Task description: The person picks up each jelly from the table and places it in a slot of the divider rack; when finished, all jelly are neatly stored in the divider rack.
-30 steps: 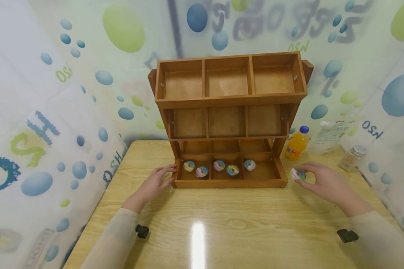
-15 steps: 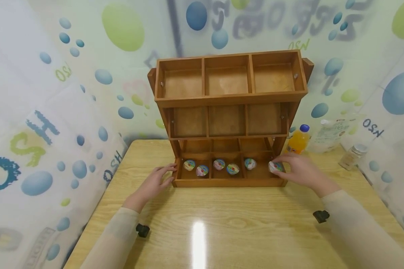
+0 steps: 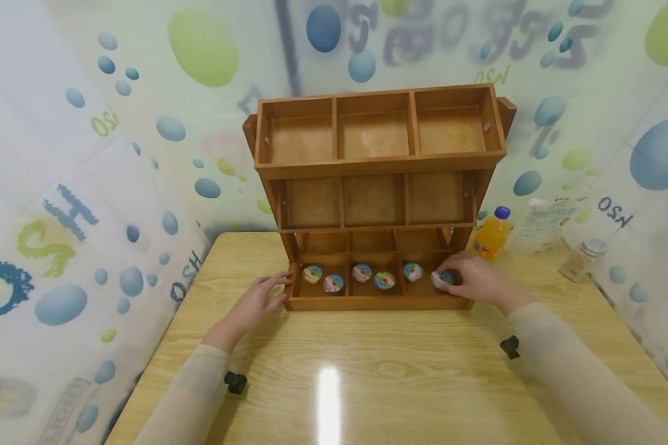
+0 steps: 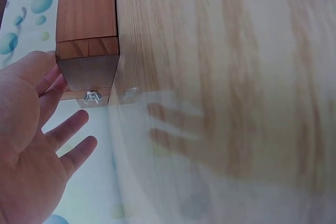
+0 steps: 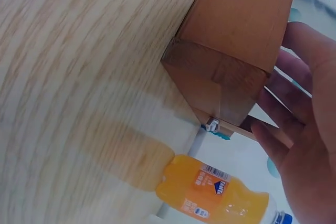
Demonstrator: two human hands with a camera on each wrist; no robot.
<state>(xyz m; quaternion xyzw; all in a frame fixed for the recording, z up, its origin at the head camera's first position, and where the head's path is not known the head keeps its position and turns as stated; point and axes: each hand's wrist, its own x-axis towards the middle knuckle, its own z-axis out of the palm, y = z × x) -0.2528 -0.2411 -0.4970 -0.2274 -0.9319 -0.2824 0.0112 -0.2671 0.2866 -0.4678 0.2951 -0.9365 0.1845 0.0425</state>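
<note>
A brown wooden three-tier rack (image 3: pixel 378 303) with divided compartments stands on the table. My right hand (image 3: pixel 479 279) reaches over its right end and pinches a small lidded cup (image 3: pixel 441 280) in the bottom tier's right compartment. In the right wrist view the rack's end hides that cup from sight. Another small cup (image 3: pixel 413 271) sits in the same compartment. Pairs of similar cups (image 3: pixel 385 281) occupy the middle and left (image 3: pixel 334 283) compartments. Against the rack's left end rests my left hand (image 3: pixel 253 305), its fingers extended and partly spread, as the left wrist view (image 4: pixel 68 135) shows.
An orange drink bottle (image 3: pixel 491 235) with a blue cap stands just right of the rack. Beyond it are a clear printed bag (image 3: pixel 542 225) and a glass jar (image 3: pixel 583 259) with a silver lid. Patterned sheeting (image 3: pixel 200 123) encloses the table's back and sides.
My right hand has carried a cup leftward from the table beside the rack into the bottom right compartment. The left hand has stayed at the rack's left end.
</note>
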